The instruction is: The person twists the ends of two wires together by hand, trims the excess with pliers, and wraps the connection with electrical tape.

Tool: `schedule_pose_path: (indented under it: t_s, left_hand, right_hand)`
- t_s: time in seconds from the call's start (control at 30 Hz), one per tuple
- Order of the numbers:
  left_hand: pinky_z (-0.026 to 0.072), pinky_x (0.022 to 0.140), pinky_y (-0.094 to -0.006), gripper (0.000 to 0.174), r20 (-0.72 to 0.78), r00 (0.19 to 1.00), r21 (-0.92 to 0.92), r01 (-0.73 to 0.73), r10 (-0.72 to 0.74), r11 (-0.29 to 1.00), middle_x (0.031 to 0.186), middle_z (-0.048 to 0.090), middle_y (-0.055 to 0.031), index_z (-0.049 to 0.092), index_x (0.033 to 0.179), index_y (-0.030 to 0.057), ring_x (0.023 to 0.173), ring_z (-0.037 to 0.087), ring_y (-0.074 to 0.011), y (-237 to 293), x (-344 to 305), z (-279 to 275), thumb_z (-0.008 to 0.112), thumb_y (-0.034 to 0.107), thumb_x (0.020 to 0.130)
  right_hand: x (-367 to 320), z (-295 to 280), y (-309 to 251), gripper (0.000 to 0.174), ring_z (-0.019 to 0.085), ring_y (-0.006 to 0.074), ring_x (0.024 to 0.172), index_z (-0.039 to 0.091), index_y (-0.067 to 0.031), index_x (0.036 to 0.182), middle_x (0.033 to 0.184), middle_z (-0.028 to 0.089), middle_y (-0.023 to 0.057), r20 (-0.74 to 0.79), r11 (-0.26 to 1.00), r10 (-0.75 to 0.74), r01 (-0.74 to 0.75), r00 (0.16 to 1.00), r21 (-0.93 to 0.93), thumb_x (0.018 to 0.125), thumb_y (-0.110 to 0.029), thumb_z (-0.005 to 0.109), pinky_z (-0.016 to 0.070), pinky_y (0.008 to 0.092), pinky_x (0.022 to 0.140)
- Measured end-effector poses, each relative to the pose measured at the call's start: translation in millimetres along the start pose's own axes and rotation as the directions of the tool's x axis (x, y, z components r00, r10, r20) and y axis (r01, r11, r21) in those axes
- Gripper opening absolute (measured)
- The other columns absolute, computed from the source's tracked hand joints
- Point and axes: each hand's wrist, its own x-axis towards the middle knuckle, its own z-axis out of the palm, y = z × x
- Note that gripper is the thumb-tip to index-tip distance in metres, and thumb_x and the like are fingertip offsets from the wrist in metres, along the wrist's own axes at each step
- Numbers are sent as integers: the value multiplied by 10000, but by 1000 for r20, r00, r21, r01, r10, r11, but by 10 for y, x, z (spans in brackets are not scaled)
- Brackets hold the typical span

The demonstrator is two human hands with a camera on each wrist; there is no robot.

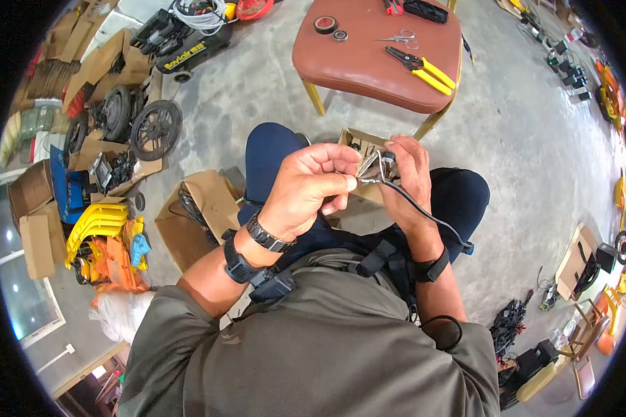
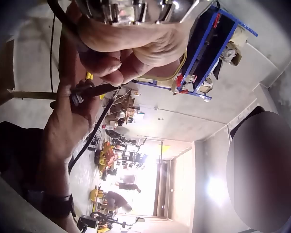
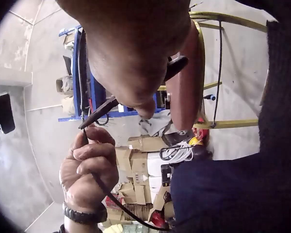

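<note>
My left hand (image 1: 305,186) is raised over the lap, its thumb and fingertips pinching the end of a thin black cable (image 1: 428,212). The cable passes across the right hand in the head view and ends in a small black connector (image 1: 468,248). Opposite, my right hand (image 1: 412,184) grips a tool that looks like pliers (image 3: 99,112). Their dark, narrow jaws reach the cable end just above the left fingertips (image 3: 91,133) in the right wrist view. Most of the tool's handles are hidden by the right palm.
Ahead stands a brown padded chair (image 1: 327,55) bearing yellow-handled wire strippers (image 1: 421,69), scissors (image 1: 400,38) and tape rolls (image 1: 325,25). A small open box (image 1: 358,135) sits between the knees. A cardboard box (image 1: 219,198) stands by the left leg, and loose wheels (image 1: 156,130) lie farther left.
</note>
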Motion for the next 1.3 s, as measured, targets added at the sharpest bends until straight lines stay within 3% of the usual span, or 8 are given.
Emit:
schedule_pose_path:
  t_s: [0.27,0.37,0.73,0.83,0.97,1.07,1.17,1.3]
  left_hand:
    - [390,436,-216,284,6,1000,-40,6,-5,999,924,674,-67,647,1143,-4,588,603,-103,-8,2,5,655,-70,867]
    - [391,450,-219,293,3,1000,-29,7,-7,1000,952,678,-69,643,1163,-1,605,607,-117,-13,15,-29,666,-48,875]
    - [451,514,-218,275,-33,993,-49,-119,117,992,951,675,-40,648,1154,18,655,628,-112,-106,142,-25,669,-35,885]
    - [460,534,-213,273,-60,988,1,-142,142,990,949,672,-31,650,1151,20,679,630,-107,-119,167,-35,675,-32,885]
    - [466,558,-211,280,-64,984,34,-163,165,986,949,669,-23,652,1154,21,693,625,-97,-150,214,-28,679,-40,882]
    - [469,568,-212,283,-76,983,23,-166,167,986,953,666,-20,652,1155,17,701,622,-94,-171,228,-37,681,-43,880]
    - [472,571,-212,280,-65,982,17,-175,175,984,958,665,-23,653,1153,14,709,622,-93,-170,235,-47,686,-38,880]
    - [475,567,-210,282,-49,983,41,-177,179,983,962,666,-29,654,1154,11,711,625,-94,-153,217,-50,692,-33,878]
  right_hand:
    - [88,-13,-20,477,565,397,1099,594,-32,1133,1152,619,163,55,992,-52,58,997,-114,690,-34,769,484,476,937]
    - [51,-23,-28,425,555,362,1052,631,-39,1074,1093,615,137,49,984,-17,25,999,-176,667,-75,748,473,444,917]
    - [-53,-96,-25,429,539,381,939,644,-38,1039,973,590,158,205,994,114,-113,972,-17,679,-186,824,473,460,820]
    - [-93,-153,-149,455,541,381,948,647,-19,1068,985,590,167,318,976,199,-218,927,25,697,-210,827,465,452,839]
    - [-161,-135,-210,485,545,376,978,639,7,1148,1017,596,182,315,959,259,-282,913,28,755,-225,804,458,447,873]
    - [-199,-81,-245,486,575,389,1017,611,16,1198,1059,620,197,314,915,314,-374,896,152,809,-225,776,465,453,899]
    - [-206,-26,-324,506,608,405,1068,569,22,1262,1122,639,222,432,790,430,-562,793,245,859,-228,744,477,449,928]
    - [-180,-15,-338,525,622,408,1092,537,22,1304,1161,641,241,483,843,391,-516,783,154,889,-245,717,487,446,943]
